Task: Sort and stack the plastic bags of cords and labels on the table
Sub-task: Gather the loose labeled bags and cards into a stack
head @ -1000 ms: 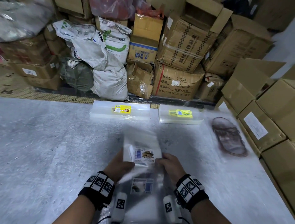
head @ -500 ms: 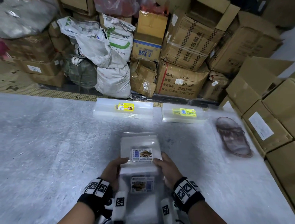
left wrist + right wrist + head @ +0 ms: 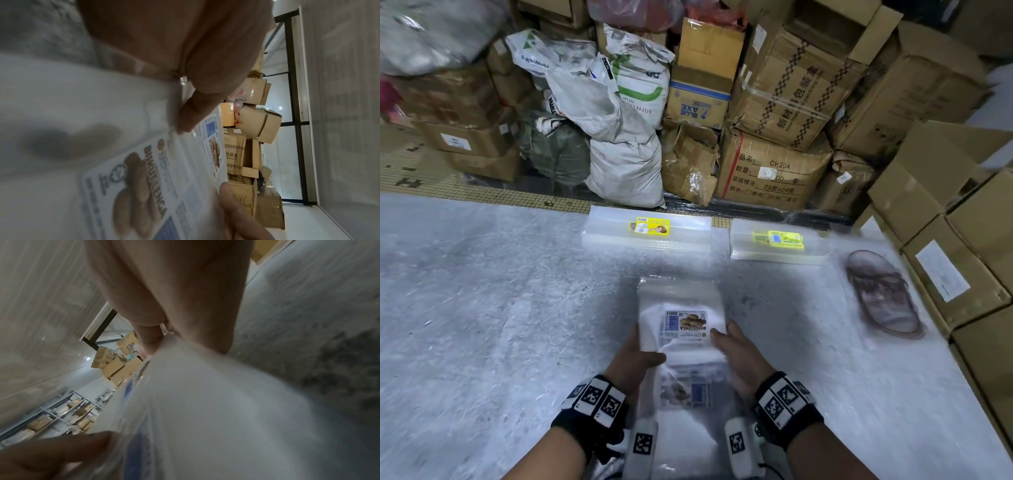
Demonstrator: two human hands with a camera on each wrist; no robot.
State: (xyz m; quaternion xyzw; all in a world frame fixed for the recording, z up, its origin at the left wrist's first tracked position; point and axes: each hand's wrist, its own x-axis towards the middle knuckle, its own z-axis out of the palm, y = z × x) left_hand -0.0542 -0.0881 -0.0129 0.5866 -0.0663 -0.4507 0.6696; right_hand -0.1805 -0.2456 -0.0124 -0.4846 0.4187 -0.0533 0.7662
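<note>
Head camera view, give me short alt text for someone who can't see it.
Both hands, left hand and right hand, hold a clear labelled bag over a grey table. Two stacks of bags with yellow labels lie beyond, before piled cartons.

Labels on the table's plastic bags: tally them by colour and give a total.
Yellow labels: 2, one on the left stack and one on the right stack.
White labels: 2, one on the bag held in both hands and one on the bag beneath it.
Total: 4.
</note>
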